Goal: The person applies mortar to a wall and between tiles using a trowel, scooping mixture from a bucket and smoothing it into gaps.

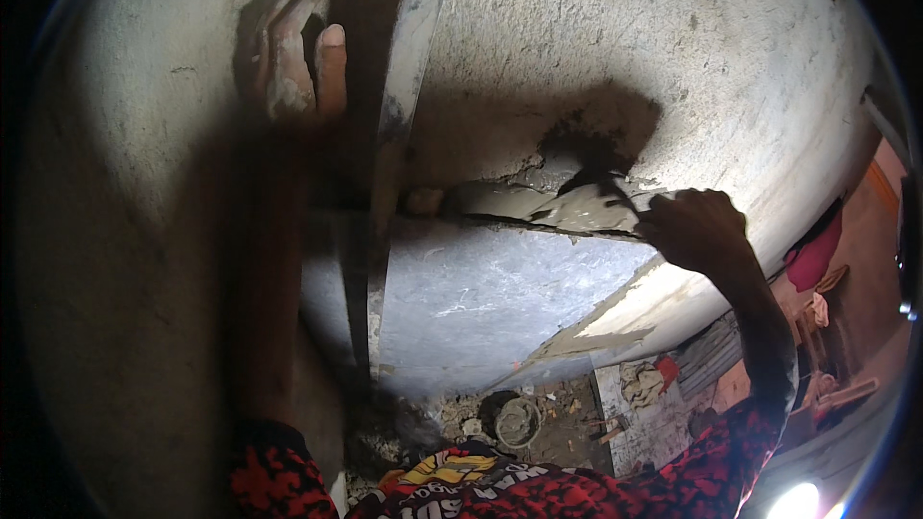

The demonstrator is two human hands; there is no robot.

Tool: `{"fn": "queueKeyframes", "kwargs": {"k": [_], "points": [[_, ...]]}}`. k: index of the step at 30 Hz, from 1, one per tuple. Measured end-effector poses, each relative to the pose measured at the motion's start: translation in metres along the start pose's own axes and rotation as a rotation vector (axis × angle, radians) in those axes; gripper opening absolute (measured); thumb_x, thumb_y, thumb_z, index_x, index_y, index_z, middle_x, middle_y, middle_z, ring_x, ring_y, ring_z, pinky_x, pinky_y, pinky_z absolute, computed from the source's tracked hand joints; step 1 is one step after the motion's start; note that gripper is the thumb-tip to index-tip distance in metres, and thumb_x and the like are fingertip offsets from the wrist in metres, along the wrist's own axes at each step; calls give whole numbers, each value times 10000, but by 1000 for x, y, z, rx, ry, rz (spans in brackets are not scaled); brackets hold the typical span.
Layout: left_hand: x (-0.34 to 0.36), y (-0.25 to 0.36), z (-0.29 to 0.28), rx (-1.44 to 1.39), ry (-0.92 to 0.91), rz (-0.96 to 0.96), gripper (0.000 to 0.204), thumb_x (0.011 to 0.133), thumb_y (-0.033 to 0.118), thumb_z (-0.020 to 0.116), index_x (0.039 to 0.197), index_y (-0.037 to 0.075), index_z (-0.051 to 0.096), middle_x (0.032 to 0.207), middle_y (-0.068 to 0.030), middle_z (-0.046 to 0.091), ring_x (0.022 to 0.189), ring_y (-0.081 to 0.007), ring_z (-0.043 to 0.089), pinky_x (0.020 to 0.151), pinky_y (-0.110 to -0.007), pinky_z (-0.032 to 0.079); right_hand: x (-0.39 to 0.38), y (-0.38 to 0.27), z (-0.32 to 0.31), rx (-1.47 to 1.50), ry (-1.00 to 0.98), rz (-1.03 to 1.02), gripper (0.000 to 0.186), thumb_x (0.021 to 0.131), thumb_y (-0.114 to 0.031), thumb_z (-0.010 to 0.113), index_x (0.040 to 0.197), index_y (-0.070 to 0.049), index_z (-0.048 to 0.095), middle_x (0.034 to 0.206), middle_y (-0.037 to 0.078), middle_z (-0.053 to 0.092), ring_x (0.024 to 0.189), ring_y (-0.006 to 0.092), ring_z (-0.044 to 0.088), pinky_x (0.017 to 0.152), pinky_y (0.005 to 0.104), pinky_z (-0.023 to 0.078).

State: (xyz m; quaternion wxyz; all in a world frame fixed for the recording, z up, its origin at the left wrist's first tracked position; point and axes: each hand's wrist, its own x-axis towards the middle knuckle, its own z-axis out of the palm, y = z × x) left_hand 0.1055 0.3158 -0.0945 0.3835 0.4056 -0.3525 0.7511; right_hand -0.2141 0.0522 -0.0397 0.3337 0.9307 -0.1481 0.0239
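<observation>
My right hand (697,231) is closed around the handle of a trowel (623,196), its working end partly lost in dark shadow. The tool meets a strip of wet grey mortar (510,202) along the upper edge of a smooth bluish-grey panel (500,293). Up on the left, my left hand (300,62) is raised by the rough plaster wall (548,29), fingers stretched and thumb apart, holding nothing visible. Whether its palm presses the wall I cannot tell. Just right of it stands a long narrow upright bar (409,62), crossing in front of the panel.
Below the panel, a bucket (519,421) stands among rubble (567,413). A mortar-smeared board (649,432) lies to its right. Farther right are a pink cloth (817,252) and wooden pieces (841,392). A bright lamp (798,502) glares at the lower right.
</observation>
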Motion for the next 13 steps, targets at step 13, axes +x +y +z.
{"fn": "queueKeyframes", "kwargs": {"k": [13], "points": [[-1,5,-10,0,-132,-48,358,945,167,541,1235,-41,515,1228,-230,545,1125,-351,542,978,-446,400,-12,-50,68,268,704,-75,159,812,-316,730,857,-177,666,679,-17,620,499,70,525,414,248,449]]}}
